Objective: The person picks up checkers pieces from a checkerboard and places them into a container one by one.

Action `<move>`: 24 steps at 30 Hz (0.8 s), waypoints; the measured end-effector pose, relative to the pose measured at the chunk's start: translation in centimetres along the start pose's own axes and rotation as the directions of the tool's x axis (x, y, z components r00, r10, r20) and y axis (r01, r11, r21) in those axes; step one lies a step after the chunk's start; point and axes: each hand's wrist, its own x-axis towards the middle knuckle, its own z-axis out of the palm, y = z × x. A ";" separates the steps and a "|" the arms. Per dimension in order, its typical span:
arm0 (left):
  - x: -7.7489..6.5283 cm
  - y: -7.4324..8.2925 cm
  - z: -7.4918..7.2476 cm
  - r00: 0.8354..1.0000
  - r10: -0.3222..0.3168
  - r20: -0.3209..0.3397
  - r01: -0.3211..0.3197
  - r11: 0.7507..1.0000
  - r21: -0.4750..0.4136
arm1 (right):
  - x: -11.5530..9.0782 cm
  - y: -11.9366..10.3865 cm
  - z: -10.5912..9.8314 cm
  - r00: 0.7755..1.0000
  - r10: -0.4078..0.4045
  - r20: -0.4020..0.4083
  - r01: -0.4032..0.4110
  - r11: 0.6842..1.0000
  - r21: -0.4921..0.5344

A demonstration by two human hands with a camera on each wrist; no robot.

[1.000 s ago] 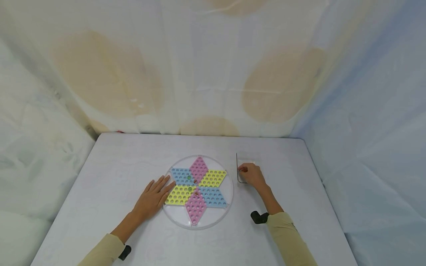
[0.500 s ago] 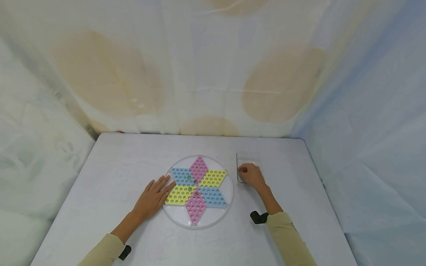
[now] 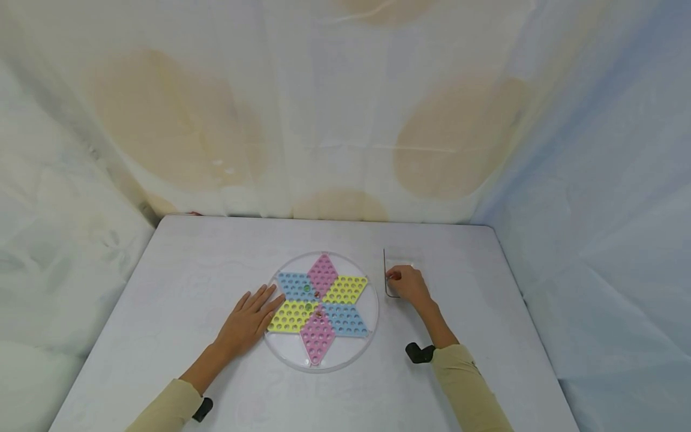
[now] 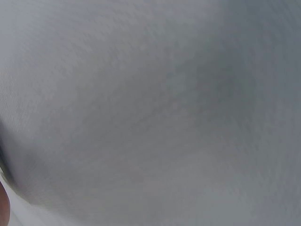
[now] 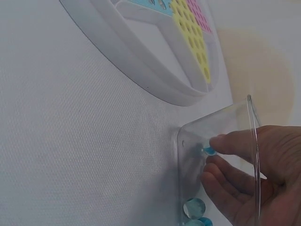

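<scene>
A round Chinese checkers board [image 3: 345, 354] with a pink, yellow and blue star lies on the table. Two green marbles [image 3: 306, 288] and two reddish ones [image 3: 317, 294] sit in holes near its centre. My left hand [image 3: 243, 327] rests on the board's left edge, fingers straight and spread. To the right of the board, my right hand [image 3: 410, 284] reaches inside a clear plastic box [image 5: 211, 123]. There its thumb and fingers pinch a clear marble with blue in it [image 5: 209, 150]. More marbles [image 5: 194, 207] lie lower in the box, partly cut off by the frame.
The table [image 3: 270, 402] has a white cloth over it. Patterned curtains [image 3: 324, 120] hang behind it and along both sides. A dark wrist camera [image 3: 420, 353] sits by the right cuff, and another [image 3: 203, 410] by the left.
</scene>
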 end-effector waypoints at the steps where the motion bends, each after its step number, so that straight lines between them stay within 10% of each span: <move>1: 0.0 0.0 0.0 1.000 0.001 -0.001 -0.001 1.000 -0.001 | 0.0 0.0 0.0 1.000 0.001 0.001 -0.001 1.000 0.001; 24: -0.1 0.0 -0.2 1.000 0.019 0.003 -0.019 1.000 0.025 | -0.5 -2.2 -0.9 0.963 -0.117 -0.244 0.163 0.970 0.179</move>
